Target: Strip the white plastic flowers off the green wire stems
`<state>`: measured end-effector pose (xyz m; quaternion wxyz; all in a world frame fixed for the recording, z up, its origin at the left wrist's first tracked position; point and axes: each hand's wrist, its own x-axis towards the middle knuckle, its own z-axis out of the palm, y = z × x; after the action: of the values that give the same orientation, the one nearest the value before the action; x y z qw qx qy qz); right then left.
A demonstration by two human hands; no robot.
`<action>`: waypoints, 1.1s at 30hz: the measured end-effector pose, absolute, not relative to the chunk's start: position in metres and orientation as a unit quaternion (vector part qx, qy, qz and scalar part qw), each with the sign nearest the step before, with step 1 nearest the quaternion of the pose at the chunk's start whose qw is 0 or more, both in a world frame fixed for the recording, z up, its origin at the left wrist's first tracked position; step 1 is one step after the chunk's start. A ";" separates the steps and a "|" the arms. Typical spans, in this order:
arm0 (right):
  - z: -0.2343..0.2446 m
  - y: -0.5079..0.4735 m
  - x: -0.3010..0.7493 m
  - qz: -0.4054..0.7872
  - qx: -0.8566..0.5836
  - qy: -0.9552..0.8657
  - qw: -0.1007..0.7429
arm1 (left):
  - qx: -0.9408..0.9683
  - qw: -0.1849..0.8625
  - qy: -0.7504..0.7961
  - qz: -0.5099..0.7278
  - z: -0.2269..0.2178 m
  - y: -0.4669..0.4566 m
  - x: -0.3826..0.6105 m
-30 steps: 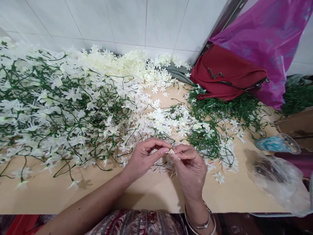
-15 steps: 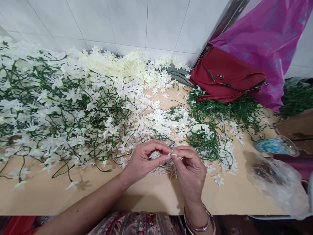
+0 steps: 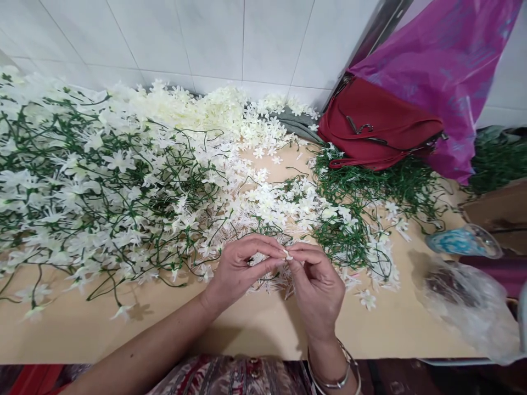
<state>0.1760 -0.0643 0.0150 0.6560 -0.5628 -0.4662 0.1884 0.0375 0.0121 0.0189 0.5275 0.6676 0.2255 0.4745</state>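
Observation:
Between the fingertips of both hands is a small white flower piece [image 3: 287,254], mostly covered by the fingers. My left hand [image 3: 244,266] pinches it from the left, thumb against forefinger. From the other side my right hand [image 3: 317,285] pinches it too, and the fingertips of the two hands meet. Beneath and behind the hands lie loose white artificial flowers [image 3: 269,206] and white stamen pieces. Green plastic stems [image 3: 346,238] are heaped just right of the hands. One single white blossom [image 3: 368,299] lies apart on the tabletop.
A large pile of white flowers on green stems [image 3: 119,181] covers the table's left side, with cream blossoms [image 3: 218,109] by the tiled wall. At right are a red bag [image 3: 379,123], a purple plastic bag [image 3: 448,77], a plastic cup [image 3: 463,241] and a clear bag [image 3: 473,307].
The fingertips have closed tighter over the white piece, and less of its petals shows. Both hands stay in nearly the same place; the whole view has shifted slightly.

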 end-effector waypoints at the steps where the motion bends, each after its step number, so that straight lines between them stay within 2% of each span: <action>1: 0.014 -0.064 0.176 0.181 -0.566 -0.466 0.655 | 0.663 0.534 0.230 0.472 0.019 0.011 0.038; 7: 0.013 -0.063 0.174 0.193 -0.533 -0.478 0.671 | 0.651 0.555 0.243 0.456 0.018 0.008 0.040; 18: 0.014 -0.060 0.178 0.242 -0.519 -0.413 0.708 | 0.713 0.464 0.254 0.460 0.024 0.007 0.036; 24: 0.012 -0.060 0.178 0.271 -0.555 -0.381 0.688 | 0.724 0.431 0.226 0.488 0.023 0.009 0.040; 28: 0.012 -0.061 0.178 0.252 -0.570 -0.428 0.654 | 0.725 0.437 0.233 0.479 0.022 0.009 0.039; 33: 0.010 -0.059 0.179 0.256 -0.551 -0.421 0.674 | 0.735 0.447 0.214 0.462 0.023 0.010 0.037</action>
<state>0.1793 -0.0592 0.0099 0.6740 -0.5506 -0.4205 0.2564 0.0370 0.0100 0.0234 0.4474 0.7351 0.2138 0.4624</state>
